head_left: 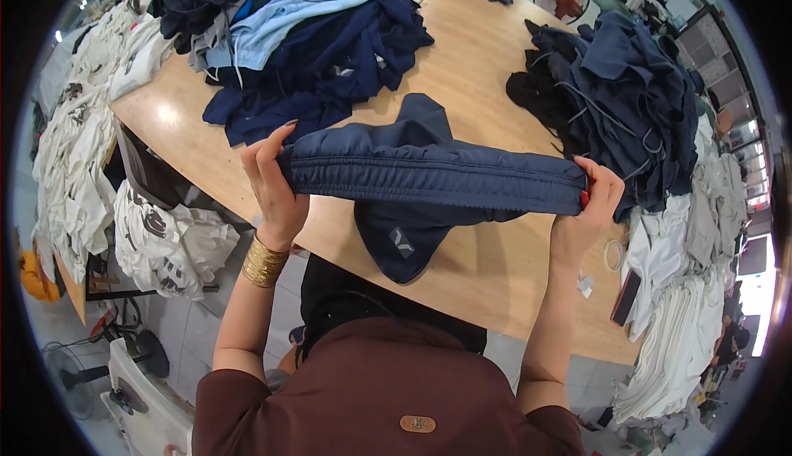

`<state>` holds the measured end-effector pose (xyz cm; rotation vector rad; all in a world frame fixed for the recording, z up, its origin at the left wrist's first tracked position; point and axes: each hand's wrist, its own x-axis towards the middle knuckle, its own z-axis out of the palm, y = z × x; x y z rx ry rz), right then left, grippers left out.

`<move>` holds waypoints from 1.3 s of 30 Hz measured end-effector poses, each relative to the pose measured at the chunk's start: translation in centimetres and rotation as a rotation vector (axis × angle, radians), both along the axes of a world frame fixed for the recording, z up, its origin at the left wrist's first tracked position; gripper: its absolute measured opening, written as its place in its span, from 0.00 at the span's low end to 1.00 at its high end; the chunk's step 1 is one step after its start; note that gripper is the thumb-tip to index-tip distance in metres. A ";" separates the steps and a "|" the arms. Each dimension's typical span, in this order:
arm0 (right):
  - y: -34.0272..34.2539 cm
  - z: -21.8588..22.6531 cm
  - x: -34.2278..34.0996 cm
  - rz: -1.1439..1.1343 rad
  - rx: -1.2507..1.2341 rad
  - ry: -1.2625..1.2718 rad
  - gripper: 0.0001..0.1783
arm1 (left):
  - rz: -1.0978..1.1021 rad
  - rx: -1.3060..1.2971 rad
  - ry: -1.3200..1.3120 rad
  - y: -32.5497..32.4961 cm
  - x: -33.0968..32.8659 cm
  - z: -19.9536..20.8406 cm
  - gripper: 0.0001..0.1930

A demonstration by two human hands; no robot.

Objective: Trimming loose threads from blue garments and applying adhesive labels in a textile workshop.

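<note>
In the centre of the frame, the left hand (278,196) and right hand (587,208), well apart, clasp opposite ends of a navy fabric garment (437,174) by its gathered waistband, over the pale wooden bench (487,68); a blue-and-navy clothing heap (322,60) lies upper left.

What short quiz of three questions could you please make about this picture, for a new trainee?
1. True or false: the left hand and the right hand hold opposite ends of the gathered navy waistband.

2. Multiple choice: what is worn on the left wrist?
A) a black watch
B) a gold bracelet
C) a white glove

3. Fill in: from the person's view, the light-blue garment lies in the pile on the ____ side of the table.

Key: 1. True. 2. B. 3. left.
</note>
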<state>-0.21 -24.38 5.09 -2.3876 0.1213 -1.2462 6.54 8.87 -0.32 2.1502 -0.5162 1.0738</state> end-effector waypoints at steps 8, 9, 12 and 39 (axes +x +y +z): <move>0.7 -1.0 0.1 -0.030 -0.103 -0.086 0.16 | 0.119 0.019 -0.038 1.1 0.0 -2.4 0.25; 0.9 -1.2 0.1 -0.018 -0.086 -0.080 0.16 | 0.112 0.018 -0.035 1.2 0.0 -2.6 0.25; 1.0 -1.3 0.1 -0.003 -0.062 -0.085 0.17 | 0.095 0.021 0.012 1.3 0.1 -3.0 0.25; 8.3 -2.6 1.0 0.345 0.425 0.229 0.17 | -1.693 -1.256 1.978 -7.8 -8.6 -1.7 0.26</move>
